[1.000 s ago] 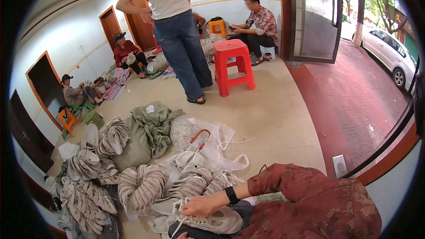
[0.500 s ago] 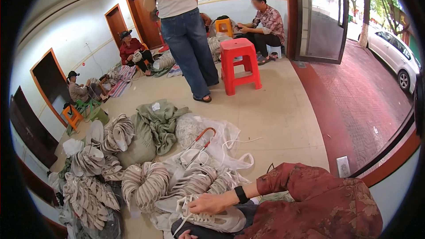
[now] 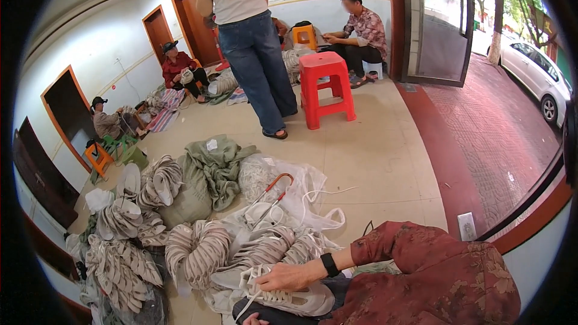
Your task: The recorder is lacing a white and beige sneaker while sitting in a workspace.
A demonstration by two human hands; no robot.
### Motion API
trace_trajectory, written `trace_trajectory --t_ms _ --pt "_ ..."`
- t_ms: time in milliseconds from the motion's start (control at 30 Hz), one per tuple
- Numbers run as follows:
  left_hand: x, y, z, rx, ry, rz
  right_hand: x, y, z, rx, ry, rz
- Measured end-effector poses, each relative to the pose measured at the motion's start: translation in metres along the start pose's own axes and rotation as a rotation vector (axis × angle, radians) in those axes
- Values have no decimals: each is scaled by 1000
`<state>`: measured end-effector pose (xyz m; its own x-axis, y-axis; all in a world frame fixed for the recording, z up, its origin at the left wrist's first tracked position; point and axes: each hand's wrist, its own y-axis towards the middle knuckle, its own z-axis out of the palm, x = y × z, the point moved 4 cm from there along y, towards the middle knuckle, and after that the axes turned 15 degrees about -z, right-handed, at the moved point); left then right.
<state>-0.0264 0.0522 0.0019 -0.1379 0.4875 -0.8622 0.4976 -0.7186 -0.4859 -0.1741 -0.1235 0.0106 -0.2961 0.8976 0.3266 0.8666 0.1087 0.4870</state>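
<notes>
My right hand (image 3: 285,277), with a black watch band at the wrist, is closed over the laced front of a pale grey shoe upper (image 3: 313,302). Its fingers pinch a white shoelace (image 3: 257,295) near the eyelets. The shoe upper rests across my dark-trousered lap. Low at the picture's edge, part of my left hand (image 3: 255,319) shows below the upper with curled fingers; whatever they hold is hidden. Just beyond my right hand lie curved stacks of similar grey uppers (image 3: 263,247).
More stacked uppers (image 3: 198,253) cover the floor at the left, beside a green sack (image 3: 214,165). A clear plastic bag (image 3: 307,180) and an orange-handled metal frame (image 3: 280,182) lie ahead. Beyond are a red stool (image 3: 328,87), a standing person (image 3: 256,66) and several seated people.
My hands and the shoe upper stay almost in place. The standing person has shifted very slightly, and the seated person by the door has lowered their hands a little.
</notes>
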Motion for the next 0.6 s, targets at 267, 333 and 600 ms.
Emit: trace_trajectory --t_ms 267,333,600 --pt "4 2 -2 -5 -7 2 -8 1 6 2 49 -16" --pt "8 6 -3 -6 -19 -31 -10 2 5 -16 59 -36" --pt "5 4 -3 -6 -10 -16 -13 8 1 0 120 -52"
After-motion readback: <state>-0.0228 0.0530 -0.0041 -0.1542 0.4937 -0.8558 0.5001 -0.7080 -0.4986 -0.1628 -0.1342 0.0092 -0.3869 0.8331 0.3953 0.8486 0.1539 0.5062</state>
